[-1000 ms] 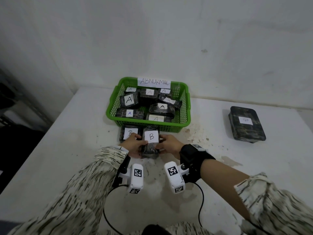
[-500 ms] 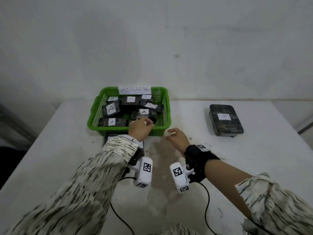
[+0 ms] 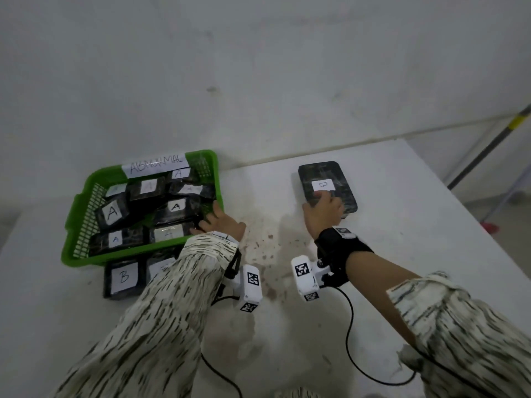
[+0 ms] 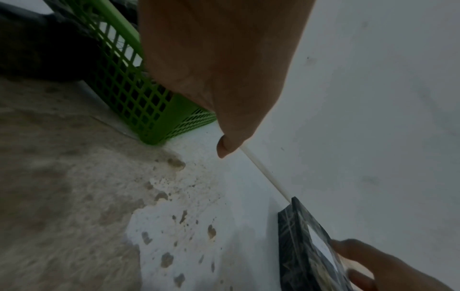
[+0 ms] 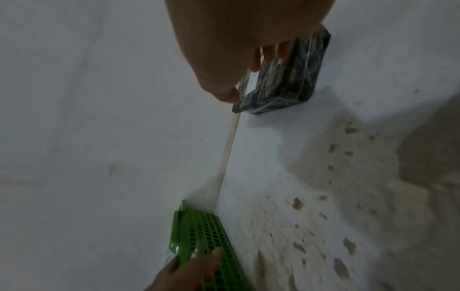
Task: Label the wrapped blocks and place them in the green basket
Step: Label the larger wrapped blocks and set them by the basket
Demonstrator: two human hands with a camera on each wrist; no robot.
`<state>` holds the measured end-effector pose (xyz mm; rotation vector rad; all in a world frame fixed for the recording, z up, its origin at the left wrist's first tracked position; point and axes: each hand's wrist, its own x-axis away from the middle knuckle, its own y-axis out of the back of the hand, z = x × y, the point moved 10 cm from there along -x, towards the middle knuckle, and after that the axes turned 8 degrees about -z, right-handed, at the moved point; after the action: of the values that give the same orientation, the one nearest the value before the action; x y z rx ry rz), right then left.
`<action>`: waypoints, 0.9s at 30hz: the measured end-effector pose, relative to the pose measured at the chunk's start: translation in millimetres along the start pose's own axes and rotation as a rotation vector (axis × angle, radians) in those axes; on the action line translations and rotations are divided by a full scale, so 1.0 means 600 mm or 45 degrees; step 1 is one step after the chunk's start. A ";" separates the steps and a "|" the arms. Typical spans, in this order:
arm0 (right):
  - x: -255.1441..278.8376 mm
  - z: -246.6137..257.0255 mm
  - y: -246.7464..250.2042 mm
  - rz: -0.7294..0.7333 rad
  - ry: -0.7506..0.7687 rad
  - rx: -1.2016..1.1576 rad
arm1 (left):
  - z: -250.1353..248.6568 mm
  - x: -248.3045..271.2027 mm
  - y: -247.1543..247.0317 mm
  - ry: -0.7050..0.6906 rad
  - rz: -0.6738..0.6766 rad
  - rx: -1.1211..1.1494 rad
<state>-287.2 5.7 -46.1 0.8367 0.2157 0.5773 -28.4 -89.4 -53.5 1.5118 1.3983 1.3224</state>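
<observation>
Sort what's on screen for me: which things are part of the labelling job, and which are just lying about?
Job: green basket holding A-labelled blocks; B-labelled blocks in front of it; lone B block under the right hand; left hand at the basket rim.

Lying about: pole beside the table; stains.

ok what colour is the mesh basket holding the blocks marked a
Bright green plastic mesh basket, clearest in the head view.

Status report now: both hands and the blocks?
Left hand open at green basket rim. Right hand open, touching lone B block. Nothing blocking.
</observation>
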 end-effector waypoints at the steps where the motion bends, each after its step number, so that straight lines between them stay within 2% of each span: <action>1: -0.013 -0.005 0.010 -0.072 -0.025 0.033 | 0.001 -0.003 -0.002 0.025 0.001 -0.022; 3: -0.036 -0.008 0.027 -0.186 -0.040 0.095 | 0.005 -0.011 -0.007 0.063 -0.017 -0.047; 5: -0.058 -0.008 0.028 -0.220 -0.024 0.157 | 0.007 -0.014 -0.005 0.072 -0.049 -0.052; 7: -0.076 -0.015 0.014 -0.164 -0.049 0.220 | 0.007 -0.012 -0.009 0.074 -0.052 -0.072; 10: -0.091 -0.041 -0.010 0.004 -0.195 0.268 | 0.004 -0.005 0.000 0.098 -0.123 -0.084; 13: -0.093 -0.044 -0.022 0.124 -0.212 0.267 | -0.007 0.000 0.024 0.042 -0.353 -0.101; 17: -0.076 -0.033 -0.049 0.279 -0.191 0.171 | 0.001 0.002 0.004 0.080 -0.236 -0.091; 20: -0.046 -0.038 -0.082 0.467 -0.254 0.098 | 0.005 -0.001 0.003 0.077 -0.189 -0.095; 22: -0.028 -0.035 -0.092 0.504 -0.281 -0.043 | 0.004 -0.002 0.004 0.059 -0.144 -0.091; 27: 0.008 0.012 -0.088 0.624 -0.092 -0.345 | 0.009 -0.006 0.000 0.027 -0.026 0.023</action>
<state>-259.6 -24.3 -80.7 0.6437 -0.1394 1.0083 -23.2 -92.0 -55.6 1.4956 1.4391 1.3201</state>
